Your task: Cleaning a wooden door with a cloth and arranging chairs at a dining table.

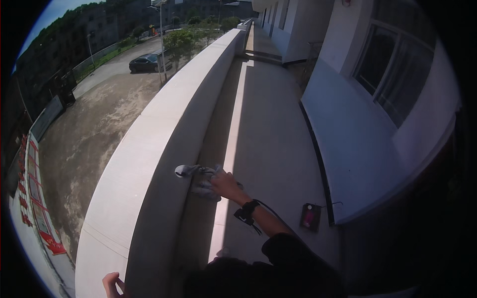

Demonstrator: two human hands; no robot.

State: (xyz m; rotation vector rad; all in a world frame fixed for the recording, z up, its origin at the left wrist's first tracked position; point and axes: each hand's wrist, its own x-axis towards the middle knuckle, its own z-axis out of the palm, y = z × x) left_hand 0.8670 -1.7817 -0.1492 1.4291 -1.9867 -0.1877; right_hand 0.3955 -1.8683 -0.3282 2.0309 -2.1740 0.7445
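My right hand (225, 185) grips a crumpled grey-and-white cloth (206, 190) above the strip of floor beside the parapet. One pale, rounded end of the cloth reaches left, against the parapet's inner face. A black band with a small device (246, 213) is strapped on the right wrist, and a dark cable runs along the forearm. At the bottom edge, my left hand (111, 285) is beside the flat top of the white parapet (123, 178). Its fingers are bent with a gap between them, nothing shows in them, and the rest of this hand is cut off.
A dark box-like item with a pink patch (310, 217) lies on the walkway floor (275, 149) at the right. A blue-and-white wall (357, 160) with a window (395, 70) bounds that side. Beyond the parapet, a lower yard (100, 123) holds a dark car (149, 63).
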